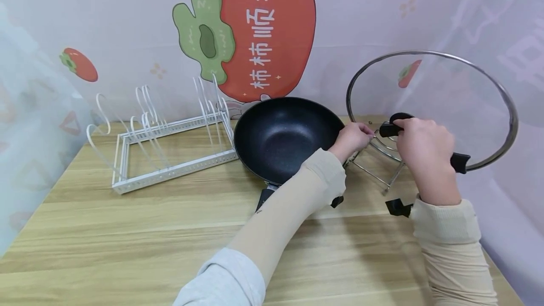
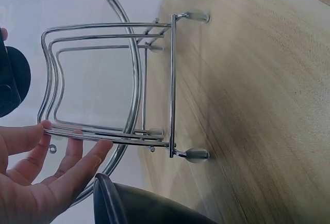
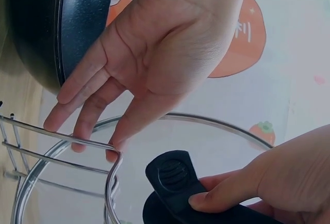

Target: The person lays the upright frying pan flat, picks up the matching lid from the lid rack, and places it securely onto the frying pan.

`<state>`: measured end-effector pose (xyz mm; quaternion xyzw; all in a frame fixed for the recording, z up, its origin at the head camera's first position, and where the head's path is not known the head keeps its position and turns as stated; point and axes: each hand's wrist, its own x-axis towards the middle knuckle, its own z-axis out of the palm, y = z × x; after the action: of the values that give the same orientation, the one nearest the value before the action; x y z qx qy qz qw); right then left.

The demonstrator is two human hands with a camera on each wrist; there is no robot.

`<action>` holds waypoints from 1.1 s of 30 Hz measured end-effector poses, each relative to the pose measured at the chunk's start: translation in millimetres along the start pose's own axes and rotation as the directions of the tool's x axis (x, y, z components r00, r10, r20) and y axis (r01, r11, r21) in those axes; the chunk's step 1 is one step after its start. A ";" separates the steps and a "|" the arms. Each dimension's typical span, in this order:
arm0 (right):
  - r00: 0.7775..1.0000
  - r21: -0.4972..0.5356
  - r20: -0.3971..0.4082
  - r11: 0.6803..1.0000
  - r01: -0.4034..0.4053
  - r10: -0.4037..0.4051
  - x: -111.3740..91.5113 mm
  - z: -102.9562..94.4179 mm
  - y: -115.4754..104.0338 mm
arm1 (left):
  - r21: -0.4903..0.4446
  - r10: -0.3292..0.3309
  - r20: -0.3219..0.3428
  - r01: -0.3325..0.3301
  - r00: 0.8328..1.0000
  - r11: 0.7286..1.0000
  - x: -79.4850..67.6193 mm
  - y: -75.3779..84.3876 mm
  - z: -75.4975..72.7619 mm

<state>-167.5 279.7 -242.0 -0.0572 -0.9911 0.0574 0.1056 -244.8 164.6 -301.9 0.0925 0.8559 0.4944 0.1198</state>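
Observation:
A round glass lid [image 1: 450,89] with a metal rim and a black handle [image 3: 178,188] stands upright at the right. My right hand [image 1: 427,157] grips that handle, the thumb pressed along it in the right wrist view. The lid's lower rim [image 2: 136,79] passes among the wires of a small chrome wire rack [image 2: 172,90] with clear feet on the table. With thumb and fingertips, my left hand [image 1: 352,140] pinches the rack's top side wire [image 3: 77,140]. Just behind the left forearm, a black frying pan [image 1: 284,131] sits with its inside facing me.
A white rack [image 1: 178,169] with upright wire hoops stands at the back left of the wooden table [image 1: 127,249]. The pan's handle [image 1: 264,198] points toward me, partly hidden by the left sleeve. A printed cloth backdrop [image 1: 127,22] hangs behind the table.

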 end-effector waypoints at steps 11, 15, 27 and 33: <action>1.000 0.007 0.000 1.000 -0.018 0.018 -0.1 0.1 -0.8 | 0.019 -0.001 0.007 0.000 1.000 1.000 -0.7 -0.1 -4.4; 1.000 0.009 0.005 1.000 -0.022 0.022 -1.5 0.1 -2.1 | 0.020 -0.001 0.006 0.001 1.000 1.000 -1.6 -1.2 -4.5; 1.000 -0.001 0.010 1.000 -0.021 0.021 -2.6 -0.7 -4.1 | 0.043 -0.025 -0.010 0.026 1.000 0.999 0.1 -0.3 -1.6; 1.000 -0.004 0.011 1.000 -0.003 0.003 -2.8 -2.0 -3.3 | 0.054 -0.029 -0.008 0.029 1.000 0.998 0.5 0.2 -0.4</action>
<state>-164.7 276.3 -240.2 -0.0587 -0.9917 0.0561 0.0998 -245.4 164.5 -301.6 0.0815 0.8706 0.4698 0.1212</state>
